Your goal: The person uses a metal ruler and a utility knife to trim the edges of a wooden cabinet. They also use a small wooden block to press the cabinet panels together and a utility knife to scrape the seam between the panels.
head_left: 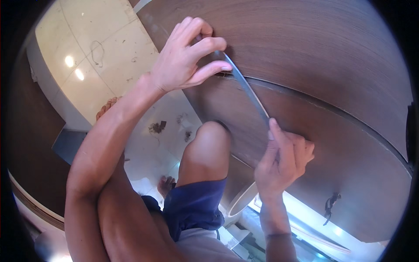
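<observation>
Right hand (283, 159) pinched a strip (248, 88); left hand (185, 61) curled at its top, grip unclear. Keeping it straight seemed wise.

head view | head-worn left fisheye | faces down | near: left hand (181, 59), right hand (284, 156)

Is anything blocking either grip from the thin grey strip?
Nothing visible. The right grip holds the thin grey strip at its lower end; the left grip is at its upper end, contact unclear. Between them, nothing covers the strip.
</observation>
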Demonstrator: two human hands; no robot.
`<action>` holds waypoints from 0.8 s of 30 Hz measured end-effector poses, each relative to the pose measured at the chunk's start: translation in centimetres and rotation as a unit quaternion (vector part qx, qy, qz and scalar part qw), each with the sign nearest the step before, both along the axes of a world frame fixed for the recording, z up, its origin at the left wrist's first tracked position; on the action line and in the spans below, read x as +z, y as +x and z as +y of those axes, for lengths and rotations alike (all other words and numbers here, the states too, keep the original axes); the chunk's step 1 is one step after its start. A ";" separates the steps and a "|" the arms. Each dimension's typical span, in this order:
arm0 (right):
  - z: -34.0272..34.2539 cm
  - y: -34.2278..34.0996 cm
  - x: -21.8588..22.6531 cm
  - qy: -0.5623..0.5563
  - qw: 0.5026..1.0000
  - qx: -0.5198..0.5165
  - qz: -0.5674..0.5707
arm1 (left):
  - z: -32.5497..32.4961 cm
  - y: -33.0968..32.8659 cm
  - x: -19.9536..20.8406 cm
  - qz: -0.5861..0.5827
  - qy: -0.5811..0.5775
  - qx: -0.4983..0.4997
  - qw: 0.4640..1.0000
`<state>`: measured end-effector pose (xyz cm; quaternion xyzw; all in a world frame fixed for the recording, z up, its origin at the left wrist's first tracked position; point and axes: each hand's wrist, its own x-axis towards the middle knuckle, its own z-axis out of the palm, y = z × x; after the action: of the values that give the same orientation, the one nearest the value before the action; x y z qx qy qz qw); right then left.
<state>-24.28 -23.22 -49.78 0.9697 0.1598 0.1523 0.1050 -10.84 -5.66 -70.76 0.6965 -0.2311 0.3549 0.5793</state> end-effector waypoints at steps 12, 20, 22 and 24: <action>-3.3 -5.3 -4.3 0.220 0.961 -0.154 0.057 | -1.1 0.2 2.9 -0.006 0.060 0.016 0.998; -4.3 -13.1 -5.8 0.398 0.861 -0.268 0.169 | -0.5 0.3 -0.5 0.029 0.177 0.054 0.982; -3.2 -12.5 -5.5 0.405 0.858 -0.247 0.197 | 1.0 0.3 -0.8 0.056 0.228 0.063 0.970; -3.1 -12.3 -5.7 0.422 0.857 -0.211 0.207 | 1.2 -0.2 0.1 0.096 0.286 0.045 0.952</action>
<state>-36.61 -26.34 -55.52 0.9408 -0.1097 -0.0253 -0.3198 -11.07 -4.48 -70.62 0.8734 -0.2347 0.2315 0.3585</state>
